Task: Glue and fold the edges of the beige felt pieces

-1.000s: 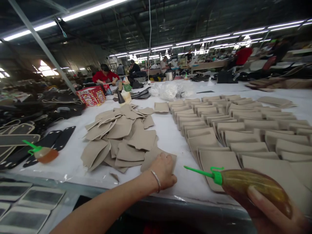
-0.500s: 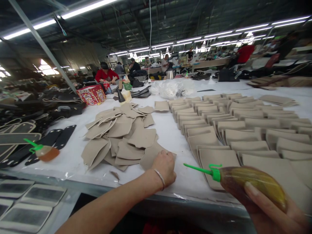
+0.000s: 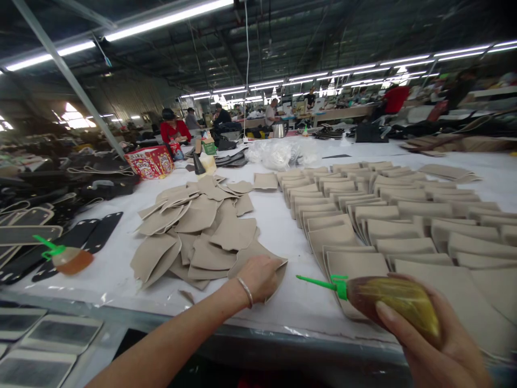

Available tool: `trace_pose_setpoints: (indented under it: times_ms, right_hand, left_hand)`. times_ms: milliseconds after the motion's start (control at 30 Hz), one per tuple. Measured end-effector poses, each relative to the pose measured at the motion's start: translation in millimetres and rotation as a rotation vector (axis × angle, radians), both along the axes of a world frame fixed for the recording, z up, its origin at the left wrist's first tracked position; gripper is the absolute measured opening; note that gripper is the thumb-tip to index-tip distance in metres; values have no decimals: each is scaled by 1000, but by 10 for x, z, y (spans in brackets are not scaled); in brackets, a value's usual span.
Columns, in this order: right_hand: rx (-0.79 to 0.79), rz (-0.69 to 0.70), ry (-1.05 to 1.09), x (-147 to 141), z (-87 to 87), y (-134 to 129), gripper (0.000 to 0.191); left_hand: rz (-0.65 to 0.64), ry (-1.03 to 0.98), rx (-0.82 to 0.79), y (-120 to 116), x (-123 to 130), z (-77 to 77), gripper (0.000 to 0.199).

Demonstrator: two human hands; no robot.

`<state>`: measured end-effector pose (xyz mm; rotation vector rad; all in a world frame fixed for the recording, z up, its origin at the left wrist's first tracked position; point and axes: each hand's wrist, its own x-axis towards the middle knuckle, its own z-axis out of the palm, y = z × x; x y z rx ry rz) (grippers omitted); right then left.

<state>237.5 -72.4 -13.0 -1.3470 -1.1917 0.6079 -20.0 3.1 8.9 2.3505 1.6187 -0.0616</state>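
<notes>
My left hand, with a bracelet at the wrist, is closed on the right edge of a beige piece at the near right side of a loose pile. The piece's edge is bent up around the fingers. In my right hand is a squeeze bottle of yellow-brown liquid, lying sideways with its green nozzle pointing left. Beyond the bottle stand rows of folded beige pieces. The loose pile of flat beige pieces lies left of these rows.
Another green-tipped bottle lies at the left by black straps. Behind the pile are a red box, a black cone and clear plastic bags. A person in red works farther back.
My left hand has shifted slightly left and now grips the edge of a beige piece, which is bent up. My right hand has moved a little left with the bottle.
</notes>
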Motion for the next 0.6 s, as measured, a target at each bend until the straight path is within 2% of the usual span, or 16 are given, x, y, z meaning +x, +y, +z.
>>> trace_pose_setpoints:
  times_ms: [100,233,433,600]
  right_hand:
    - [6,-11,-195,-60,43,96,62]
    - [121,72,-406,-184,31,269,56]
    - [154,97,-472,-306,-22,451,54]
    - [188,108,-557,-289,-32,427,53]
  left_hand:
    - [-25,-54,-12,17,-87,-21,49]
    - [-14,-98,-19,21,-131,-79,51]
    - [-2,-167,-14,5,-137,-105,52]
    - [17,-179,-18,-6,-144,-129,49]
